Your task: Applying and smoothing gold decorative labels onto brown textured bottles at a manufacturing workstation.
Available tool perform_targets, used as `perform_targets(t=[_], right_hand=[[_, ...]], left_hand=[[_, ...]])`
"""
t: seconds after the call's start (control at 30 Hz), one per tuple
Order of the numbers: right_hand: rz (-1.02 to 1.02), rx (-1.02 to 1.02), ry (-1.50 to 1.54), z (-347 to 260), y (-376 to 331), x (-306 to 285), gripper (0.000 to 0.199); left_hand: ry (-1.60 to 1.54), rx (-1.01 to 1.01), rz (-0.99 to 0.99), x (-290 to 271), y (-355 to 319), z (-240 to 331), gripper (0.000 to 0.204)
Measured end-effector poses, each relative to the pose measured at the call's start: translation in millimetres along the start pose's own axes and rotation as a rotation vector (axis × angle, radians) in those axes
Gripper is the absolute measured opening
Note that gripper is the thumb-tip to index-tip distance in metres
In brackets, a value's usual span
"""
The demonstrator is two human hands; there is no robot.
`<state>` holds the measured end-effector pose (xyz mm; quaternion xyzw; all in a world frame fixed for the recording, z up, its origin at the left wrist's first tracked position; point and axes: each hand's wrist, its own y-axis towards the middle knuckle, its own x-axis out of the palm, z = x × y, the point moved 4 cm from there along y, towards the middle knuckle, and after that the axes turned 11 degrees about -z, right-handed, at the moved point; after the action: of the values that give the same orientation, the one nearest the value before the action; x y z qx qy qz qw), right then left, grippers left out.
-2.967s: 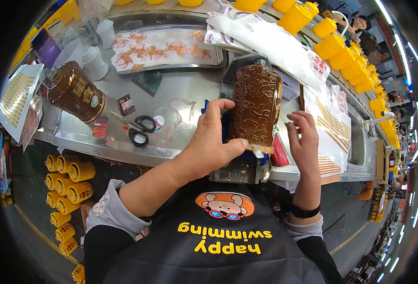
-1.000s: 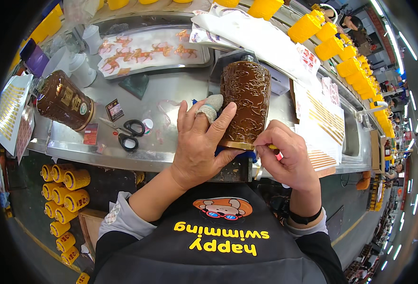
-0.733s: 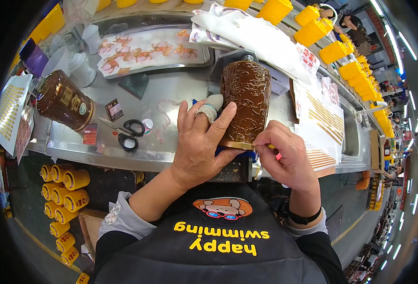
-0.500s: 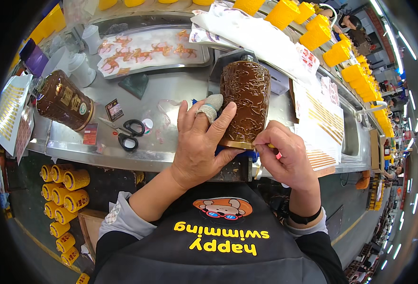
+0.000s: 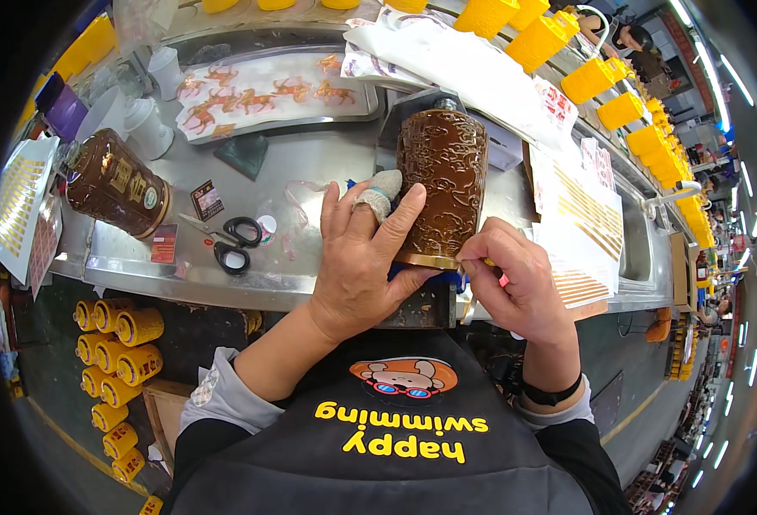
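A brown embossed bottle [image 5: 443, 184] lies with its neck pointing away from me and a gold band [image 5: 426, 259] round its near end. My left hand [image 5: 357, 262] grips its left side, the thumb by the band and the forefinger along the glass; a grey wrap [image 5: 378, 196] covers one fingertip. At the band's right end my right hand [image 5: 515, 279] is closed in a pinch. A bit of yellow and a red spot show among its fingers, too small to name. Black-handled scissors [image 5: 234, 245] lie left of my left hand.
Another brown bottle [image 5: 119, 183] lies at the left. A tray [image 5: 370, 105] of orange horse-shaped decals is at the back. Sheets of gold strips [image 5: 588, 225] lie right, before a sink [image 5: 637, 253]. Yellow containers [image 5: 588, 80] line the far side; several more [image 5: 138, 326] stand below left.
The yellow containers along the far side have shifted leftward. The bottle has moved very slightly left. Both hands keep nearly the same place and grip.
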<state>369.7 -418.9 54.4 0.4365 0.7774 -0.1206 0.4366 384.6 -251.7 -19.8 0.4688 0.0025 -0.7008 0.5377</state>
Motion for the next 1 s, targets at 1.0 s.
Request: perform_targets(t=[1.0], right_hand=[[-0.063,0.025,0.025,-0.5,-0.4,-0.5,0.016]], left_hand=[[0.011,-0.002,-0.014,1.1,-0.6,-0.7,0.080]])
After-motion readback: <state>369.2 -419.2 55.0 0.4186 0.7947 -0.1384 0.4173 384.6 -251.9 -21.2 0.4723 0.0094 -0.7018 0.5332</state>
